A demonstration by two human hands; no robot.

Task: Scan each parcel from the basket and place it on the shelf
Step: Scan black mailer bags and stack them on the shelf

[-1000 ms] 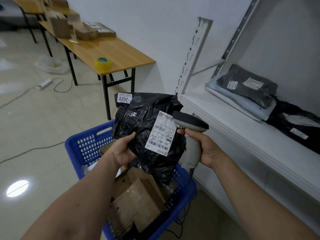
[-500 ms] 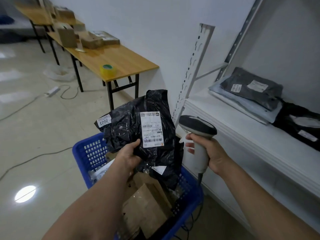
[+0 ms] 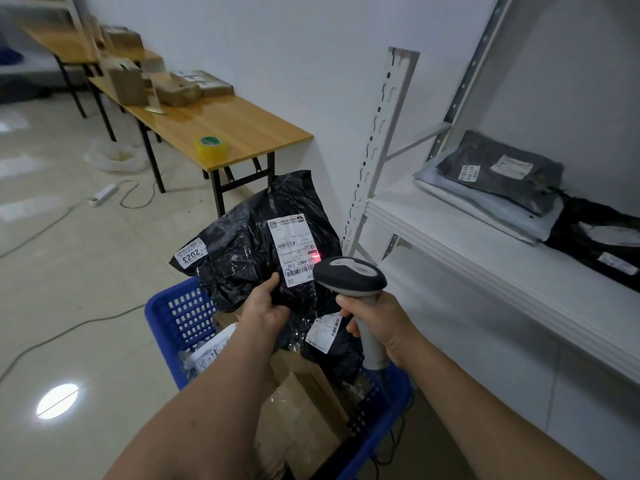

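My left hand (image 3: 265, 308) grips the lower edge of a black plastic parcel (image 3: 242, 247) and holds it upright above the blue basket (image 3: 180, 317). The parcel's white shipping label (image 3: 292, 249) faces me, and a red light spot shows on it. My right hand (image 3: 379, 323) holds a grey barcode scanner (image 3: 349, 275) by its handle, its head aimed at the label. Brown paper parcels (image 3: 304, 407) lie in the basket. The white shelf (image 3: 485, 261) stands to the right.
On the shelf lie a grey parcel (image 3: 502, 174) on a pale blue one (image 3: 485, 213), and a black parcel (image 3: 602, 244). A wooden table (image 3: 225, 129) with a tape roll (image 3: 211, 147) and cardboard boxes (image 3: 128, 81) stands behind. Cables and a power strip (image 3: 102, 195) lie on the floor.
The parcel has been turned so its label stands upright. The scanner has come in close to the label, and a red scan spot now shows on it.
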